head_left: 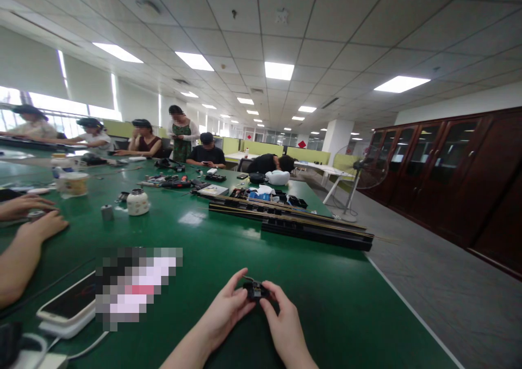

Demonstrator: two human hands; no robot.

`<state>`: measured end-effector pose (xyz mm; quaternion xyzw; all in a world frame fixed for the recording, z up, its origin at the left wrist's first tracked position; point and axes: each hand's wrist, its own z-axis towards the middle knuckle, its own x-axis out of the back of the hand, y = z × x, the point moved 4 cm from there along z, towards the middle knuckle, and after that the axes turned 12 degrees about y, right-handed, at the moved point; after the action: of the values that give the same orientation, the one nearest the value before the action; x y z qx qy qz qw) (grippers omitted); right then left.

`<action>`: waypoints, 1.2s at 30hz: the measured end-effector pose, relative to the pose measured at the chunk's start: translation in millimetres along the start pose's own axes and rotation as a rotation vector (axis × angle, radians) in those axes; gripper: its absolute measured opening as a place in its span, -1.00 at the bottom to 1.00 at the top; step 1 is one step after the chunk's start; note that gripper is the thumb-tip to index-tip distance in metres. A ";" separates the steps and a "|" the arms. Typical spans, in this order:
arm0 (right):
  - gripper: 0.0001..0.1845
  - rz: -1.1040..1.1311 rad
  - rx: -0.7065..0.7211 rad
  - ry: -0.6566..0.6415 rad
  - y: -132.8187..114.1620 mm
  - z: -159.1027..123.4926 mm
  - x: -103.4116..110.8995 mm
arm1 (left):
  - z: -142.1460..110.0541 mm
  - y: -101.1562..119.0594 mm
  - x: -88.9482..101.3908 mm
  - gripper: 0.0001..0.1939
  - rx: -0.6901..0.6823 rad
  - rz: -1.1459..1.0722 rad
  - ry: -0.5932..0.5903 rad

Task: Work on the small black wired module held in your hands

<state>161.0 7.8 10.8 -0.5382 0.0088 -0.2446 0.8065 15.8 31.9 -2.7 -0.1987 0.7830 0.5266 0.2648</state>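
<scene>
Between my two hands is a small black device (256,290) with a metallic part showing in its middle and a short thin cable at its upper left. My left hand (229,307) grips its left end, thumb and fingers closed on it. From the right, my right hand (284,315) pinches the other end between thumb and fingers. The device is held over the green table (346,303), near its front edge. Its exact kind is too small to make out, and my fingers cover both ends.
Left of my hands lies a phone (73,298) on a white block with cables. Another person's hands (36,222) rest at the far left. Beyond stand a white jar (137,202), a grey cylinder (106,213) and a cup (73,184). Long black rails (314,233) with thin rods lie ahead.
</scene>
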 end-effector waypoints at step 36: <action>-0.71 0.006 0.038 0.015 -4.4 -0.5 0.0 | -2.3 0.5 -0.5 -0.27 0.010 0.020 -0.053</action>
<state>159.1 6.0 14.4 -0.5209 0.0117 -0.2460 0.8173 15.4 30.0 -1.3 -0.1753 0.7804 0.5303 0.2811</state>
